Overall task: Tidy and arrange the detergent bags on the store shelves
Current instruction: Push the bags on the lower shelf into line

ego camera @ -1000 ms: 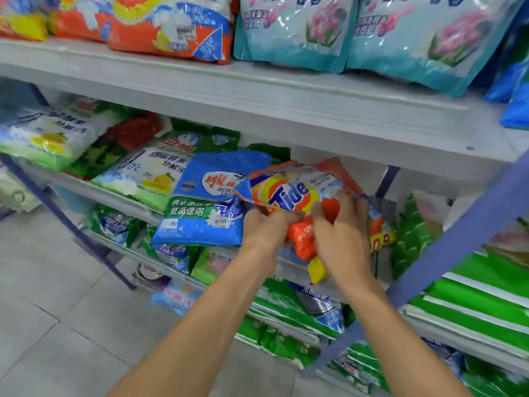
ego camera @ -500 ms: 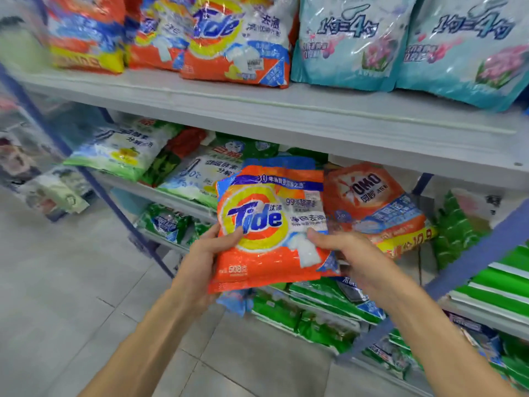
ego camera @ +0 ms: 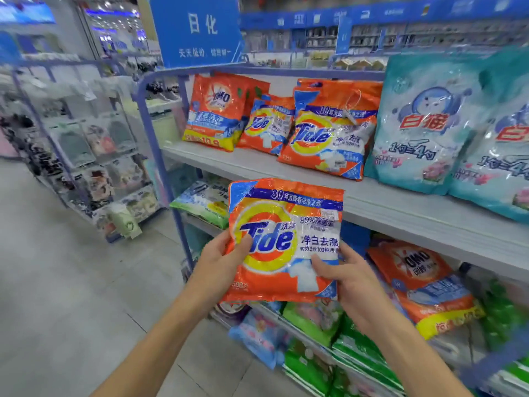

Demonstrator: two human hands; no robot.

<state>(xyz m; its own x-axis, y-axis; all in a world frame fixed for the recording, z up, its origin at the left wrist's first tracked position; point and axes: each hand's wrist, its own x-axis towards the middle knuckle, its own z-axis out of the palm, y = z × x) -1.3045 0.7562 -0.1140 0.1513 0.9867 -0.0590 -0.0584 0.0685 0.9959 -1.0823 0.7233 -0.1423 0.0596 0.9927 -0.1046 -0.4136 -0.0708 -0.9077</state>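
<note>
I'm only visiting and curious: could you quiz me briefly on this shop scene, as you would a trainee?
1. The left hand and right hand grip an orange plastic Tide detergent bag. Where is it? A. on the floor B. in the air before the shelves C. in a trolley
2. True or false: the pale teal plastic bags stand on the grey upper shelf, right of the shelved orange Tide bags.
3. How many Tide bags show on that shelf?
Key: 1 B; 2 true; 3 two.

Bright, even store light, with ceiling lamps (ego camera: 114, 22) glinting far above and left of the Tide bag (ego camera: 286, 242), whose crinkled plastic shows white glare. Shadows are faint. Out to the left and right of it, the frame edges bend and smear.
</note>
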